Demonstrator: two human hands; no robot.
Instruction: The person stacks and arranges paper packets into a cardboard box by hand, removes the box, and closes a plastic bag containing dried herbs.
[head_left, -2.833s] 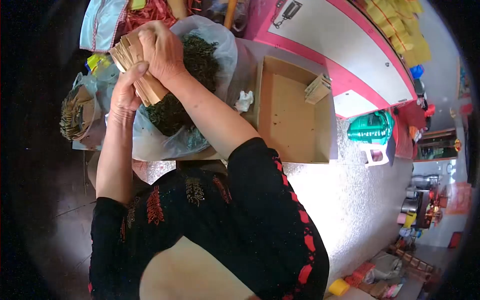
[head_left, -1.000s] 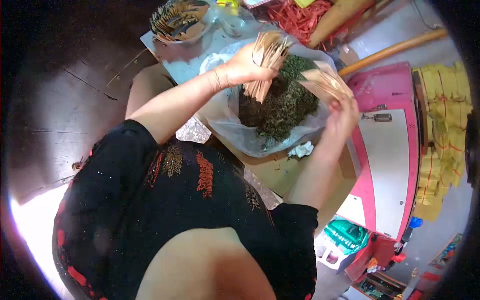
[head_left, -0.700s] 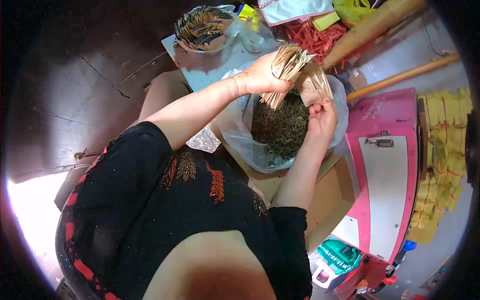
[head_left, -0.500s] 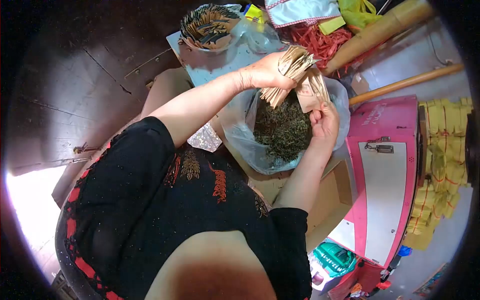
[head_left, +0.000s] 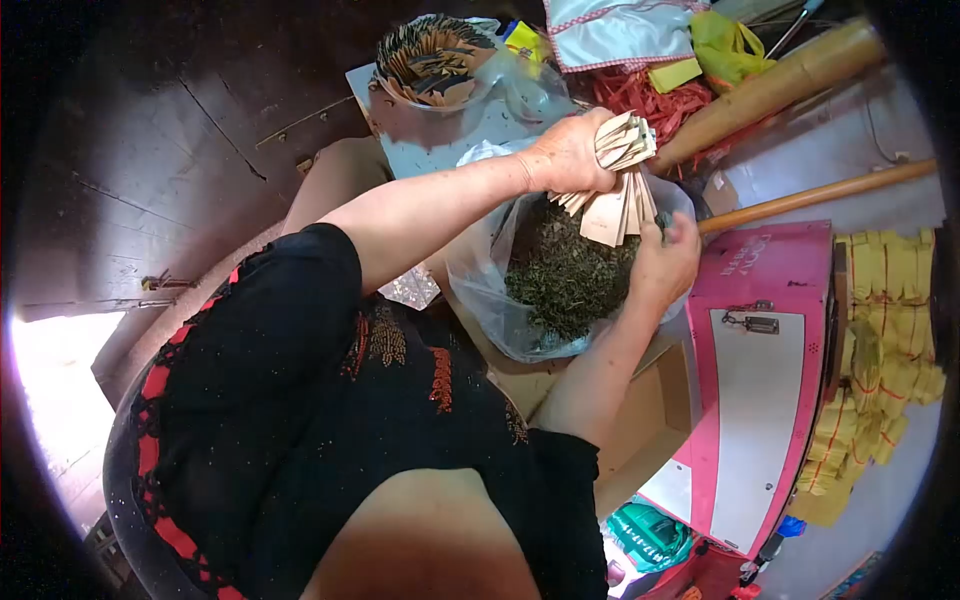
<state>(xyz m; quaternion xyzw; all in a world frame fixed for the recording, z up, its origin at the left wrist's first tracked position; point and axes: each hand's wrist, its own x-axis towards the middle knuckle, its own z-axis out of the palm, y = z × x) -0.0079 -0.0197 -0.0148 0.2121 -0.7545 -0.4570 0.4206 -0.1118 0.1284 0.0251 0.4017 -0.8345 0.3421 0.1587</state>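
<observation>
Paper bundle (head_left: 606,216): left grip (head_left: 575,156) clenched (right grip (head_left: 665,262) half-open).

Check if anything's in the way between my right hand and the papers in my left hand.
Nothing visible: your right hand is at the lower end of the papers, which your left hand grips over the plastic bag. Whether it touches them is unclear.

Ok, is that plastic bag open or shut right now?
Open: the plastic bag gapes wide beneath the paper packets, dark leafy material showing inside.
</observation>
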